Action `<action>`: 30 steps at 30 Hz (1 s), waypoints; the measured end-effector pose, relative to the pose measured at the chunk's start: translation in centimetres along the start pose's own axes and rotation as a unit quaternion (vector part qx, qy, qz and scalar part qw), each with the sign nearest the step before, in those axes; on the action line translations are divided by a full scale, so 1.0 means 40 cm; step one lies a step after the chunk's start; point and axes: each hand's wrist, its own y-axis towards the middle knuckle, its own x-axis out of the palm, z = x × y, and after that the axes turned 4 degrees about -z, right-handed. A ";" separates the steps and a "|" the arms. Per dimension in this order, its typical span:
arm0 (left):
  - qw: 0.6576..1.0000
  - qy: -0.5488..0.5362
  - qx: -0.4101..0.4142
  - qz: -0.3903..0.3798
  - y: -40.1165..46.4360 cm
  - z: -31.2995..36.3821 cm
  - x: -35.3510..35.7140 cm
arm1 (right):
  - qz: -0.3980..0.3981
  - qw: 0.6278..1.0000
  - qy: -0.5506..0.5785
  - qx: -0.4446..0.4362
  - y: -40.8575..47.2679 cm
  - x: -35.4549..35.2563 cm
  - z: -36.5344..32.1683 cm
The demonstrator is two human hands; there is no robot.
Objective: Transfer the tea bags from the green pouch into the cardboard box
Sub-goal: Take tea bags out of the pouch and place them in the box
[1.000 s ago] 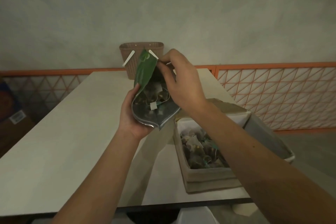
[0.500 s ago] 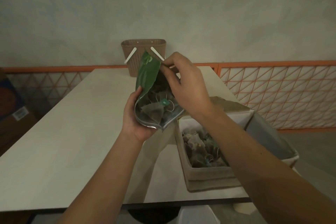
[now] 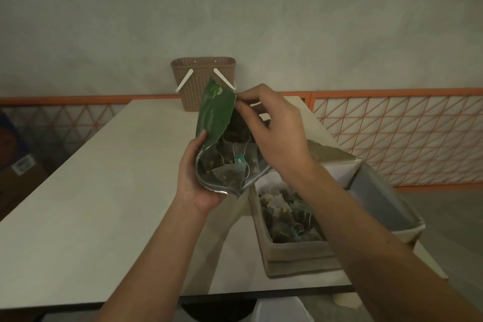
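Two hands on green pouch [image 3: 215, 115], raised above table [image 3: 104, 191]. Left hand [image 3: 194, 180] grips mouth end at 7 o'clock; right hand [image 3: 274, 133] pinches upper corner at 1 o'clock. Pouch tipped steeper than second ago, tea bags [image 3: 230, 165] slid toward mouth (pour looks imminent). Cardboard box [image 3: 292, 251], part filled, waits at 4 o'clock.

L hand [image 3: 198, 178] grips green pouch [image 3: 215, 115] from below, mouth open toward camera, tea bags [image 3: 230, 167] inside. R hand [image 3: 274, 133] pinches pouch's top edge. Cardboard box [image 3: 295, 253] w/ more bags sits on table [image 3: 104, 191], lower right. Brown basket [image 3: 202, 70] at far end.
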 end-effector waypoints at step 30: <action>0.999 -0.040 -0.010 -0.007 0.023 -0.022 0.027 | 0.062 0.948 0.234 0.206 -0.188 -0.252 0.010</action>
